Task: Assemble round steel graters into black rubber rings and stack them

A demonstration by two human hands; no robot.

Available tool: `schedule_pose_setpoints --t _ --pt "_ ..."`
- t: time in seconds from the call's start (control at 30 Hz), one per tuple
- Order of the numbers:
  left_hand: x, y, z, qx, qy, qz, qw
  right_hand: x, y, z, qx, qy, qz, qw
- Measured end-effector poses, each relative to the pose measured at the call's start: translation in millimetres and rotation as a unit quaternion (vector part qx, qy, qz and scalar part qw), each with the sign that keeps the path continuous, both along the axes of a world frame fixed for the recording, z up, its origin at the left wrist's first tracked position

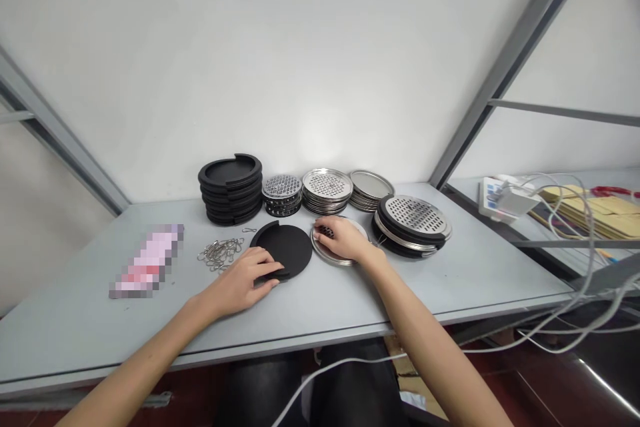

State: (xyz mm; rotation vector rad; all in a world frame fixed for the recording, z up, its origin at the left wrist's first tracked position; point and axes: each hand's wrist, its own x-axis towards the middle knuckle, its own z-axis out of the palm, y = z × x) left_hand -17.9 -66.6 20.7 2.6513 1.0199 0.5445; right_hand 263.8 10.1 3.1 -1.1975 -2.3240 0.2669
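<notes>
My left hand (245, 281) grips the near left edge of a flat, round black holder (291, 245) with a raised partial rim, which lies on the table. Just to the right, my right hand (345, 238) reaches over a shiny round metal plate (333, 258). Its curled fingers are at a small perforated disc (326, 231) lying on that plate; the palm hides much of both. Left of the black holder is a loose heap of small wire clips (220, 252). Right of my right hand sits a pile of black holders and metal discs, topped by a slotted disc (416, 213).
Along the wall stand a stack of black holders (231, 190), small perforated discs (283, 188), larger perforated discs (327, 185) and plain metal plates (371, 185). A pixelated pink item (150, 260) lies left. White cables (590, 267) hang at the right, by a power strip (493, 200).
</notes>
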Motion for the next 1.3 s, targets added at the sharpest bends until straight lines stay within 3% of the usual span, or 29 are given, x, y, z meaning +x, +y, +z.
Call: schedule_pose_setpoints --t 0.2,0.33,0.43,0.6,0.9,1.3 --pt "9.7 22.4 3.0 -0.016 -0.054 0.007 0.998 -2.0 3.1 -1.0 0.014 0.001 0.026 1.000" --pt "19.5 52.6 -2.0 0.010 -0.102 0.061 0.993 -0.9 4.8 -2.4 0.017 -0.027 0.051 0.998" --pt "25.0 65.2 -9.6 0.004 -0.079 0.093 0.993 3.2 4.7 -5.9 0.023 -0.014 0.071 0.997" --pt "24.2 61.1 -15.9 0.008 -0.071 0.102 0.992 8.8 -2.3 -3.0 -0.006 0.003 0.086 0.996" --pt "17.9 55.8 -9.1 -0.012 -0.022 0.067 0.997 17.3 -10.6 -3.3 -0.048 -0.069 0.048 0.995" --pt "15.2 55.3 -14.2 -0.015 -0.038 0.084 0.996 22.0 -26.5 23.4 -0.001 0.055 0.074 0.996"
